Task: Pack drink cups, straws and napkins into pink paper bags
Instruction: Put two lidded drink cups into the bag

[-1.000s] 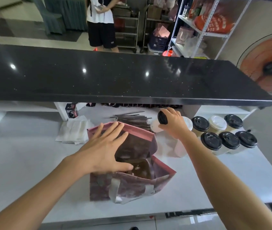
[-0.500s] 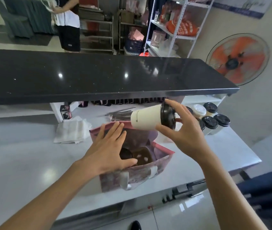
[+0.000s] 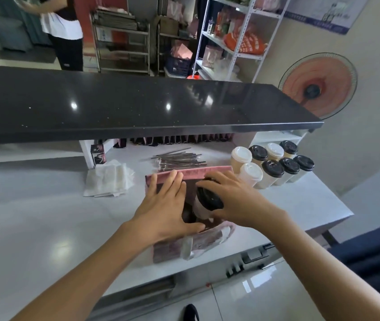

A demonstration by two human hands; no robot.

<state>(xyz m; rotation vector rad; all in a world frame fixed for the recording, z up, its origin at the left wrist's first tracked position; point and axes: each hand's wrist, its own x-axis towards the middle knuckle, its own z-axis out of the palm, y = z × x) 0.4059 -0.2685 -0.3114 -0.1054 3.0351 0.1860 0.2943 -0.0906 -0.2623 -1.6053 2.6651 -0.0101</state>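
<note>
A pink paper bag (image 3: 191, 243) stands open on the white counter (image 3: 45, 228). My left hand (image 3: 163, 205) lies flat across its mouth, fingers straight on the far rim and thumb on the near rim. My right hand (image 3: 233, 200) grips a white cup with a black lid (image 3: 207, 201), tilted and partly inside the bag's mouth. Another dark lid shows deeper in the bag, mostly hidden. Several lidded cups (image 3: 272, 165) stand to the right. A pile of wrapped straws (image 3: 179, 159) lies behind the bag. Napkins (image 3: 108, 178) lie to the left.
A black raised countertop (image 3: 138, 107) overhangs the back of the work surface, with a row of pink bags (image 3: 179, 139) stored under it. A person (image 3: 61, 31) stands beyond the counter. An orange fan (image 3: 316, 84) is at the right. The counter's front edge is close to the bag.
My right hand has brought the cup from above the bag down into its mouth. The left hand slid to span the bag's opening. The camera tilted down.
</note>
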